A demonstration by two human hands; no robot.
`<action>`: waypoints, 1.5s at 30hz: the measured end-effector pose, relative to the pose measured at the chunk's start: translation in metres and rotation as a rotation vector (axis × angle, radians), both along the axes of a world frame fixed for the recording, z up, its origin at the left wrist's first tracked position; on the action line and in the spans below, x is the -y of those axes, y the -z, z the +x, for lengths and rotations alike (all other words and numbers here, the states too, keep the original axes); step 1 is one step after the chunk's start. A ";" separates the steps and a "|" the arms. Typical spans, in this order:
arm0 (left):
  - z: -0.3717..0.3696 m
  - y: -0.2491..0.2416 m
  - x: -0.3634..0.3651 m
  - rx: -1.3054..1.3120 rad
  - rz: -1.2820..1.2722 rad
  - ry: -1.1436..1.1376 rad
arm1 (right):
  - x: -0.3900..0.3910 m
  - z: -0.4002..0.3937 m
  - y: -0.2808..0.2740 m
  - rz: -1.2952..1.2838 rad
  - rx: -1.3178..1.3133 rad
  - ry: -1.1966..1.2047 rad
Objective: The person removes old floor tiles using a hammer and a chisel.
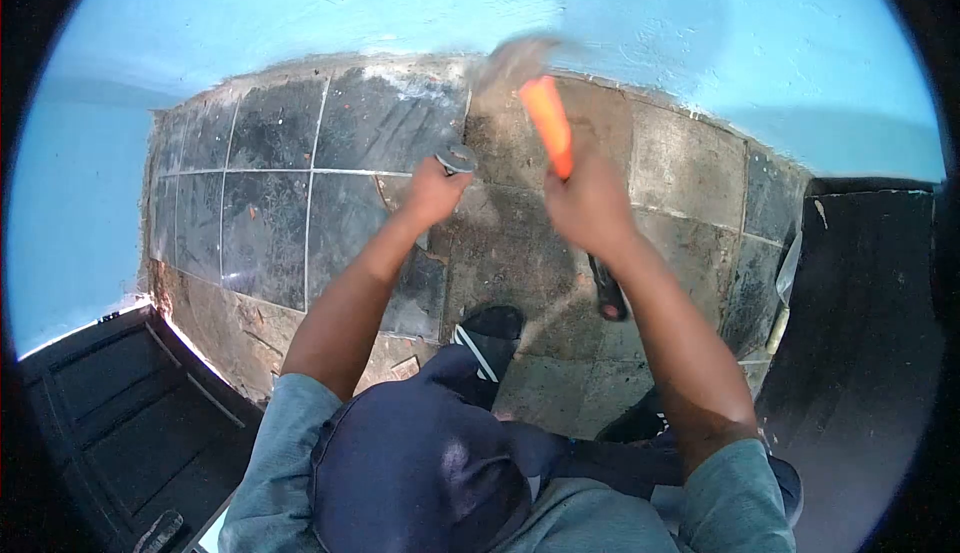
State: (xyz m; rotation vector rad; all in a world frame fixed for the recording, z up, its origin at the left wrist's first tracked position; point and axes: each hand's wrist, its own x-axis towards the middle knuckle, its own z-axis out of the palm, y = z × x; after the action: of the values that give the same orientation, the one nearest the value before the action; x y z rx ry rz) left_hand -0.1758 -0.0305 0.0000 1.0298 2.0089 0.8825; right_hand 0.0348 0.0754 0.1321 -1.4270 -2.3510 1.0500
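A hammer (547, 125) with an orange and black handle is gripped in my right hand (594, 205). Its metal head is smeared by motion and raised near the foot of the wall. My left hand (434, 195) is closed around a chisel (458, 159); only its round grey top shows, and the lower part is hidden. Beneath the hands are dark floor tiles (265, 128) with pale joints on the left. A rough brown patch of floor (510, 253) without dark tiles lies in the middle.
A light blue wall (420, 3) runs along the far edge and the left side. Dark panels stand at lower left (130, 413) and right (850, 323). A broken tile piece (404, 367) lies near my sandalled foot (490, 338).
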 end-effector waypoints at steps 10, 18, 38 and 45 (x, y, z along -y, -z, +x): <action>-0.001 0.006 -0.003 0.031 0.002 0.057 | -0.050 0.045 -0.078 -0.182 -0.163 0.167; 0.003 0.014 0.000 -0.027 0.013 0.072 | -0.028 0.030 -0.038 0.111 -0.463 0.494; 0.001 0.019 -0.007 -0.015 -0.006 0.110 | 0.047 0.112 0.128 -1.540 -0.590 0.519; 0.006 0.017 -0.007 -0.052 0.032 0.080 | 0.065 0.101 0.105 -1.598 -0.666 0.641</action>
State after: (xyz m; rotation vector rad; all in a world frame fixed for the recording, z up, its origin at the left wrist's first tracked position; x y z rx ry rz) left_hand -0.1698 -0.0237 -0.0170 1.1536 1.9875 0.8557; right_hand 0.1353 0.0108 0.0271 -1.4499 -0.2208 2.6563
